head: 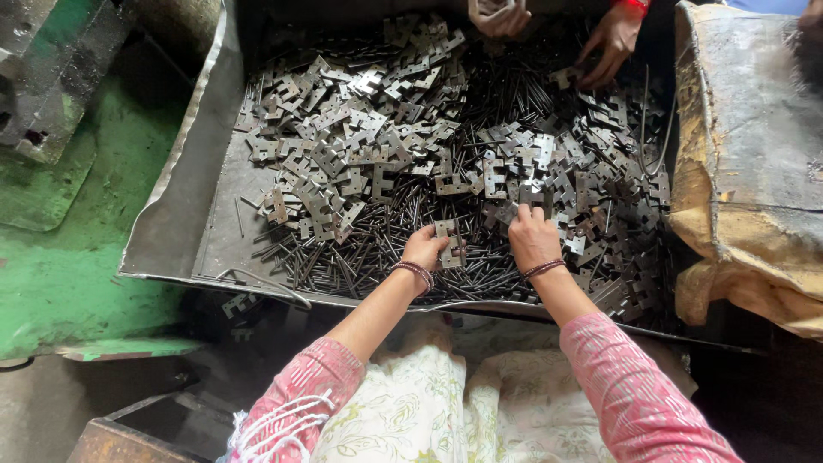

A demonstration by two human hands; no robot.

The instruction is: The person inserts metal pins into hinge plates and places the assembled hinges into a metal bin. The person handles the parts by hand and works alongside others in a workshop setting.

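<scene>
Hinge leaves and steel pins fill the metal tray [184, 171] in front of you, and both of your hands are down in the heap. Your left hand [423, 247] has its grip closed on one notched hinge leaf [448, 242], pinched between thumb and fingers just above the bed of thin pins [360, 249]. Your right hand [532, 236], just beside that grip, is curled over the pile of plates [343, 146] with its fingers dug in; whether it has hold of anything cannot be told from this angle. Beyond your grips, at the far edge of the tray, another person's hand [610, 47] reaches into the same heap, and a second hand [500, 15] shows at the top. To the right of your right grip sits a worn sack [746, 163]. The stamped edges and pin ends look sharp, so a quick rake through them could likely nick bare fingers. The held leaf might slip back among identical pieces if the pinch loosens, and loose bracelets at both wrists could snag on a notch.
</scene>
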